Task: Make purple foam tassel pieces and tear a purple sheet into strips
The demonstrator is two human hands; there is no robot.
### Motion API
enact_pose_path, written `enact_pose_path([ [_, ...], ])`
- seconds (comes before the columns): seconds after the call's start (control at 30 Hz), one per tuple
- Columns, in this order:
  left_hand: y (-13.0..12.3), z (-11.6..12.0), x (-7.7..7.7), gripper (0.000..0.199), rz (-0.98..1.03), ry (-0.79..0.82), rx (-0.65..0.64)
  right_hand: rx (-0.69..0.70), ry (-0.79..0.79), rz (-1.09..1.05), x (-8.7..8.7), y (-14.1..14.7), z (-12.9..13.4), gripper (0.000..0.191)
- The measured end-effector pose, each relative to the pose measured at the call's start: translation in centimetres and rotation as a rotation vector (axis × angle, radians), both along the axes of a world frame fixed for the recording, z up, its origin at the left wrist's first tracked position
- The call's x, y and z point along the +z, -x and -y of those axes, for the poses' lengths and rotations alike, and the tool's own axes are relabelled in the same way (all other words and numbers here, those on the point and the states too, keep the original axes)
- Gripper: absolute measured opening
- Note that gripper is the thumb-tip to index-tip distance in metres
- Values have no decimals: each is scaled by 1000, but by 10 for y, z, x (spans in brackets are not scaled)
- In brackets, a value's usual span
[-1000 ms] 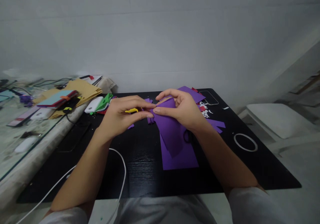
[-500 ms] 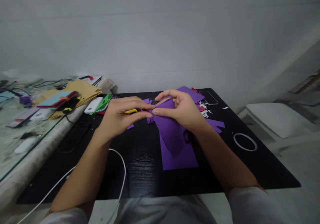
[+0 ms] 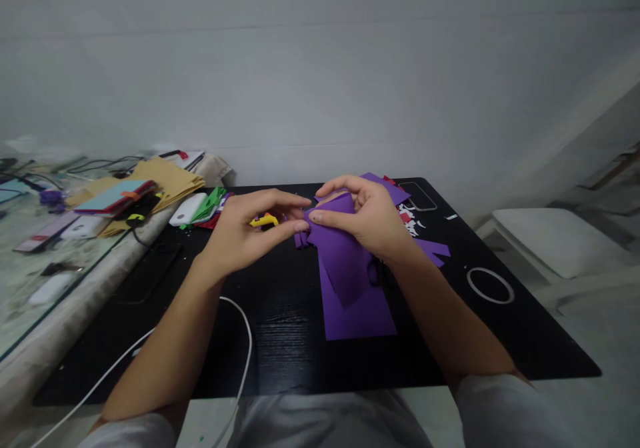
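Note:
A folded or curved piece of purple paper (image 3: 345, 261) is pinched between the thumb and fingers of my right hand (image 3: 373, 218). My left hand (image 3: 250, 231) is at the paper's left edge, its thumb tip by the paper and its fingers spread apart from the thumb. Behind the left hand's fingers shows a yellow tool (image 3: 264, 221). A flat purple sheet (image 3: 357, 318) lies on the black table (image 3: 280, 341) beneath the held piece. Dark scissor-like handles (image 3: 374, 273) are partly hidden by my right wrist.
Purple strips (image 3: 433, 248), white and red scraps (image 3: 410, 220) and a white ring (image 3: 490, 285) lie right. Left are green paper pieces (image 3: 213, 205), brown envelopes (image 3: 170, 181) and a white cable (image 3: 247, 328). A white stool (image 3: 560, 241) stands beyond the right edge.
My left hand's fingers have lifted and parted from the thumb, showing more of the yellow tool. My right hand still pinches the paper, slightly shifted.

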State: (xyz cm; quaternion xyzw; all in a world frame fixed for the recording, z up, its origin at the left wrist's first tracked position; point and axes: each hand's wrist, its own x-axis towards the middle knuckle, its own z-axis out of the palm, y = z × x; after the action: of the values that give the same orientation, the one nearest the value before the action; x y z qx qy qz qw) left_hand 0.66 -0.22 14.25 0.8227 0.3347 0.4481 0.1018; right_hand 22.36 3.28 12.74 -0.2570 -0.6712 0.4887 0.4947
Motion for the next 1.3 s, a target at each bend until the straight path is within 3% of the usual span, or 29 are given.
enact_pose_path([
  [0.1,-2,2,0,14,-26,72,53,-34,-19,10,-1,1,-1,36],
  [0.27,-6,0,-3,18,-74,115,10,-68,-55,10,-2,5,-1,33],
  [0.6,-1,0,-1,19,-31,56,53,-9,162,2,5,-8,-4,35],
  [0.9,3,-1,0,16,-13,26,64,-53,180,-72,3,-7,-7,32],
  [1.1,6,-3,-3,18,45,67,94,4,182,27,-2,-11,-16,36],
  [1.3,8,-5,-3,21,29,102,134,-70,135,78,-5,-9,-20,39],
])
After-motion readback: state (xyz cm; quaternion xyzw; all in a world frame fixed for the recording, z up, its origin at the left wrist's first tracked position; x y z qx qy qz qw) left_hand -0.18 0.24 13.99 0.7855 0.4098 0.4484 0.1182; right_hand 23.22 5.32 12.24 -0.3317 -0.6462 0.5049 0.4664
